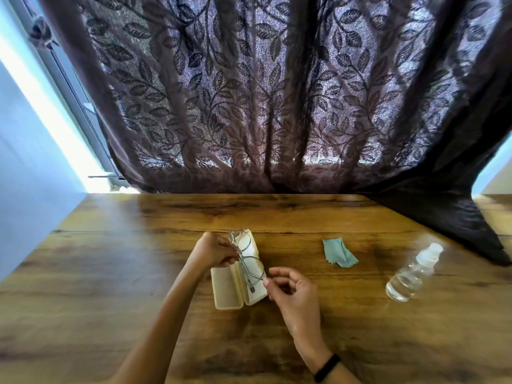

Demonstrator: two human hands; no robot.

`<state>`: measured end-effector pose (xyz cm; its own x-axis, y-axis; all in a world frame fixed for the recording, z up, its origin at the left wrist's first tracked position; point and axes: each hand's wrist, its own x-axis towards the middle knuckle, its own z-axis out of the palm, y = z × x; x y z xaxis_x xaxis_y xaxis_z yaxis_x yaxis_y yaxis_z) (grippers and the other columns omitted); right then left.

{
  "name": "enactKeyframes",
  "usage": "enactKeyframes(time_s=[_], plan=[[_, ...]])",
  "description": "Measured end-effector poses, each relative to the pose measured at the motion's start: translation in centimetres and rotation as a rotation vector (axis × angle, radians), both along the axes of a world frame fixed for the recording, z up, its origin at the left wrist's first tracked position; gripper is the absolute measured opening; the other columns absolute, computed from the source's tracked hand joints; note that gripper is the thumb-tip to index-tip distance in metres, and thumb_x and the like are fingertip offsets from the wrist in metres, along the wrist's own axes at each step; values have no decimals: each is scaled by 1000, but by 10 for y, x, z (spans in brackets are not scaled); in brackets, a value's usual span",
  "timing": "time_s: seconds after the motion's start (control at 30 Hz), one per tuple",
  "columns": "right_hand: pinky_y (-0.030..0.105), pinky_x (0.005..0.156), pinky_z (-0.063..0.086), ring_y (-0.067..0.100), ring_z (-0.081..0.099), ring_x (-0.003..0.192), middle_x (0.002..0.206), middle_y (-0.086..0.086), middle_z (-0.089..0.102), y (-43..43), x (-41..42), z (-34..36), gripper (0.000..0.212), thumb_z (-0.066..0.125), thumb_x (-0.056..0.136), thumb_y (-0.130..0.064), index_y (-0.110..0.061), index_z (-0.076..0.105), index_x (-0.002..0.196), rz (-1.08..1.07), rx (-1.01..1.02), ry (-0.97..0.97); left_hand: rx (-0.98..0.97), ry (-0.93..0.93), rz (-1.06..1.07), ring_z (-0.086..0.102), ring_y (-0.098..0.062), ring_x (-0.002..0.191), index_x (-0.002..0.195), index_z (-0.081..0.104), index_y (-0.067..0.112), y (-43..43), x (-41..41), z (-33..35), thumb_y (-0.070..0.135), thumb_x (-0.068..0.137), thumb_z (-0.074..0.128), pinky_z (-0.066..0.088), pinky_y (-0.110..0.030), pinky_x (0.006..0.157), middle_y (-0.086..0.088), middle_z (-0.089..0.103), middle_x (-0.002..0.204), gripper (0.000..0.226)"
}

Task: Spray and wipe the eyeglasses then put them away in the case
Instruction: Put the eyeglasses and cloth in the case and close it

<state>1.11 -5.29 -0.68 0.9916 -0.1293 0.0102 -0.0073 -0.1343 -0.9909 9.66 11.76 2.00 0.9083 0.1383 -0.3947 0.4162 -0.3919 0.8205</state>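
Thin grey wire-rimmed eyeglasses (247, 261) hang just over an open cream case (228, 286) lying on the wooden table (110, 286). My left hand (214, 249) grips the frame at its far end. Fingertips of my right hand (291, 291) pinch the near end by a temple tip. A teal wiping cloth (338, 253) lies crumpled to the right of the case. Further right stands a clear spray bottle (412, 273) with a white cap, part full of clear liquid.
A dark leaf-patterned lace curtain (277, 101) hangs along the table's far edge, and its right fold (457, 225) drapes onto the tabletop behind the bottle. A bright window frame (69, 106) runs at the left. A black band (327, 367) is on my right wrist.
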Motion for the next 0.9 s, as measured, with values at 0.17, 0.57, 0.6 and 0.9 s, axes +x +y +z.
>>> enactKeyframes(time_s=[0.17,0.57,0.6,0.9], plan=[[5,73,47,-5,62,79,83,-18,66,-5,-5,-2,14,70,79,-21,-21,70,92,35,-358,-141,49,19,1,56,-8,47,83,69,-4,-7,4,-1,0,79,68,47,-13,43,-12,66,69,6],[3,71,32,-3,46,89,92,-18,60,-9,4,-15,13,62,85,-26,-26,67,97,132,-688,-290,458,25,-116,47,-6,35,53,55,12,-23,14,5,-3,67,65,37,-17,36,3,50,43,23],[3,71,32,-4,46,89,92,-19,59,-10,5,-16,13,61,86,-27,-26,67,97,140,-696,-288,479,16,-129,49,-6,36,53,55,11,-25,15,5,-3,67,65,38,-16,35,3,51,43,22],[4,70,34,-3,44,85,91,-16,60,-12,6,-21,12,62,85,-27,-25,68,96,147,-689,-283,592,-60,-140,70,-20,73,95,57,5,-36,14,6,2,79,66,55,-26,56,-11,70,81,18]])
